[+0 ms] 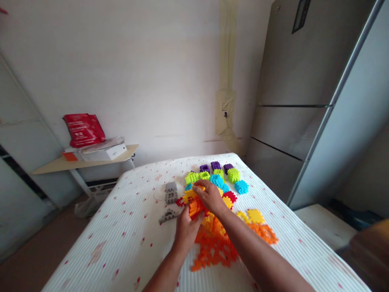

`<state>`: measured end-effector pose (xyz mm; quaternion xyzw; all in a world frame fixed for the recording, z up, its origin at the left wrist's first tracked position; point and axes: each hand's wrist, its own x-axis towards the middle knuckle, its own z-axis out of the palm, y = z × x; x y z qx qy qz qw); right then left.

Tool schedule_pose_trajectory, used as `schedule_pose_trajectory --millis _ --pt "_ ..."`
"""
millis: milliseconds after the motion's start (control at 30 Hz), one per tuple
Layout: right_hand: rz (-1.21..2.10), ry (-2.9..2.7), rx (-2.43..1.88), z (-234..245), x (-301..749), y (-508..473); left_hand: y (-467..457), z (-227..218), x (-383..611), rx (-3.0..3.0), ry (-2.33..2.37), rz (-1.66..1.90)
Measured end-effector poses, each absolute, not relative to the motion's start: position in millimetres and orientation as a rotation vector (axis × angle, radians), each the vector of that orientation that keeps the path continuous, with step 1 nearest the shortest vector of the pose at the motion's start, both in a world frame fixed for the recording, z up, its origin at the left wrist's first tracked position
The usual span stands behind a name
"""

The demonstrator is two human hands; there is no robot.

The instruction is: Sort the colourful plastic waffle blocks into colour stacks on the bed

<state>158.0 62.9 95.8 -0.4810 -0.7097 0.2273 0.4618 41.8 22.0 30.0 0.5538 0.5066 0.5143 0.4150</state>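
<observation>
A red bag point(83, 129) sits behind a white box point(114, 152) on the side table point(48, 166), their contents hidden. Above the white ribbed cover point(136, 227), the person's left hand point(187, 225) grasps orange blocks point(196, 207) — bright, ridged, close-set — near loose orange pieces point(209, 252). The right hand point(210, 196) bends over their far end — whether gripping, one cannot tell. Blue, green and purple pieces point(216, 181) lie beyond.

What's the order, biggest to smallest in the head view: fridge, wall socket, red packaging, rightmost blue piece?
1. Fridge
2. Red packaging
3. Rightmost blue piece
4. Wall socket
</observation>
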Motion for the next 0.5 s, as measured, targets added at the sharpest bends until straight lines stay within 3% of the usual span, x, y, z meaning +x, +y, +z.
schedule_pose_trajectory --millis 200,367,500 --pt "0.500 -1.809 -1.034 105 169 76 25 59 22 1.755 1.599 1.182" --pt "0.248 -1.614 -1.464 94 241 121 26 68 -5 1.997 1.915 0.876" --pt "0.147 -1.490 -1.982 79 311 154 46 63 -39 2.067 2.023 0.921"
